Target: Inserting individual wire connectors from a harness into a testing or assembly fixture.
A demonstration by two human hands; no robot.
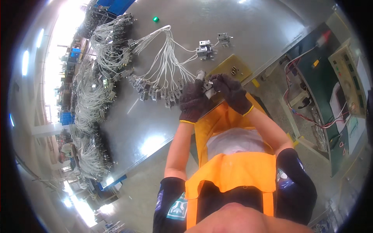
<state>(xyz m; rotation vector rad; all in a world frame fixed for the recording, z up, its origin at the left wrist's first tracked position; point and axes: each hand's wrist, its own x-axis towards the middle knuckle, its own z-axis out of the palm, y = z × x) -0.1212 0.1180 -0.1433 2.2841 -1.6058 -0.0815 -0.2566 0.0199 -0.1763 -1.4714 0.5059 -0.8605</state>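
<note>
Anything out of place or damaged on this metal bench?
No damage or spill is evident. Only the small green round object looks slightly odd, lying apart beyond the white cables, unlike the clustered metal parts.

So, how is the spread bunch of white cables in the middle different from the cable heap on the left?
The spread bunch is much smaller; the cable heap forms a long row of thick piles.
The spread bunch fans out, so many single strands can be followed; the cable heap is densely tangled.
The spread bunch reaches close to the left hand; the cable heap lies away from it.
Both have white cables and silvery parts.
</note>
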